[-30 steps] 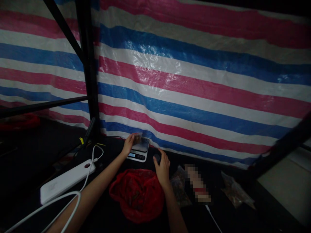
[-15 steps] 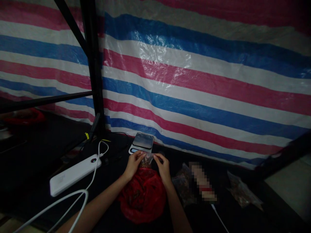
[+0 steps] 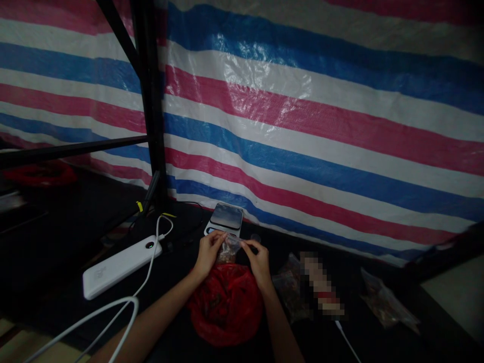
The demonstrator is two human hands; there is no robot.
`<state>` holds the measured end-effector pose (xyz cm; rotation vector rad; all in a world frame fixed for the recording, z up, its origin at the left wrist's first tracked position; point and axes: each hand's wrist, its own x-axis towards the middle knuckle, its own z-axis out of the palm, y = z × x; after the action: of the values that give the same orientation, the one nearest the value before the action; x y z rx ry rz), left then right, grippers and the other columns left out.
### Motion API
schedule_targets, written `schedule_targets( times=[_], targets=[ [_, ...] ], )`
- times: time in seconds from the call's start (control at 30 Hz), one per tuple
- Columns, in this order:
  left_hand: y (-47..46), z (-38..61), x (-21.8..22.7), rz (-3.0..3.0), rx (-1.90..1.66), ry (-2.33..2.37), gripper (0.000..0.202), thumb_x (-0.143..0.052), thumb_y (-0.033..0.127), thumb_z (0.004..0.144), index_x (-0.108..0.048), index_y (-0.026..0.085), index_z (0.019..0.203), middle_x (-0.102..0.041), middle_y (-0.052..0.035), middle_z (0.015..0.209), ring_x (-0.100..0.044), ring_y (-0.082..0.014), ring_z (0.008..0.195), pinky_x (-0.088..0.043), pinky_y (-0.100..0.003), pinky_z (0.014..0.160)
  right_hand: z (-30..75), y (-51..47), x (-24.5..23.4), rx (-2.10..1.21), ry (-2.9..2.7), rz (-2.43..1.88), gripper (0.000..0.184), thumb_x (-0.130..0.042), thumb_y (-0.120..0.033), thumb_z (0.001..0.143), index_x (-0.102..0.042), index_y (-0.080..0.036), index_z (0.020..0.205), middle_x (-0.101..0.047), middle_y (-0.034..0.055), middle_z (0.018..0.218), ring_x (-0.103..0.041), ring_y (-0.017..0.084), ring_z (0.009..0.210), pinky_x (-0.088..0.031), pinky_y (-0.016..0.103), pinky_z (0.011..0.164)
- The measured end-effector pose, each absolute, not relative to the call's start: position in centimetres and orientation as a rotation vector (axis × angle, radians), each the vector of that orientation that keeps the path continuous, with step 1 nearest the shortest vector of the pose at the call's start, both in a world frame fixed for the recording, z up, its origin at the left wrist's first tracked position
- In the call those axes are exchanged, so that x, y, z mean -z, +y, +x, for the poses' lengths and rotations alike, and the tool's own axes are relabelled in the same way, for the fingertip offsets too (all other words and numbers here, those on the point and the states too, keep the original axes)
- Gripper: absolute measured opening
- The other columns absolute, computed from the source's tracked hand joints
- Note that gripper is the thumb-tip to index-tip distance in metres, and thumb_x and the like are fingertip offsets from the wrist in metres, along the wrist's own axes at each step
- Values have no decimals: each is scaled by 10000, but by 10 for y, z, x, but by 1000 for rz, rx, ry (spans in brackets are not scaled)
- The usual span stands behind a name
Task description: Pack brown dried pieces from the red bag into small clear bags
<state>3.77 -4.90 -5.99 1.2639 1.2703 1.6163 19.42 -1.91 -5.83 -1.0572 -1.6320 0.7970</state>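
Observation:
Between my two hands hangs a small clear zip bag [image 3: 228, 250] with brownish bits in its lower part. My left hand [image 3: 207, 253] pinches the bag's top edge at one corner, and my right hand [image 3: 258, 257] pinches the opposite corner. Directly below the zip bag lies a red plastic bag [image 3: 227, 307], spread open, with dark bits inside it that are hard to make out. Just behind my hands stands a white digital scale [image 3: 226, 216] with a dark weighing plate; my left fingers partly cover its display.
On the left lies a white power bank [image 3: 117, 269] with a looping white cable [image 3: 130, 298]. Filled clear bags [image 3: 293, 290] and another filled bag [image 3: 387, 300] lie to the right, beside a pixelated object [image 3: 321, 285]. A striped tarp [image 3: 302, 126] and black frame post [image 3: 149, 101] stand behind.
My view has shifted slightly, so the whole scene sits a little further right. Both hands still pinch the zip bag's top, its upper edge now stretched straighter between them.

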Motion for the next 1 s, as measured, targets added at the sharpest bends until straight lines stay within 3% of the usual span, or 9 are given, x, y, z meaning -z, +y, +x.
schedule_targets(
  times=[0.3,0.57,1.0],
  targets=[
    [-48,41,64,1464,-1547,1478,257,-460,338,795,-617,140,746,-634,-33,710,-578,-159,681,-409,-225,636,197,-14,68,-779,-1631,-1150,215,-533,-352,729,-659,-177,719,-669,43,732,-601,186,707,-445,288,694],
    [-57,40,54,1469,-1525,1370,266,-464,371,800,-594,139,788,-643,-36,733,-594,-160,709,-422,-210,642,194,-16,61,-1064,-1558,-1024,264,-559,-398,703,-665,-157,728,-675,57,725,-616,187,673,-475,276,632],
    [-56,43,55,1391,-1515,1220,269,-493,389,777,-570,132,799,-624,-30,692,-582,-150,653,-433,-216,593,196,-21,53,-947,-1569,-982,254,-591,-387,687,-691,-154,676,-642,57,691,-579,163,641,-463,247,551]
  ],
)
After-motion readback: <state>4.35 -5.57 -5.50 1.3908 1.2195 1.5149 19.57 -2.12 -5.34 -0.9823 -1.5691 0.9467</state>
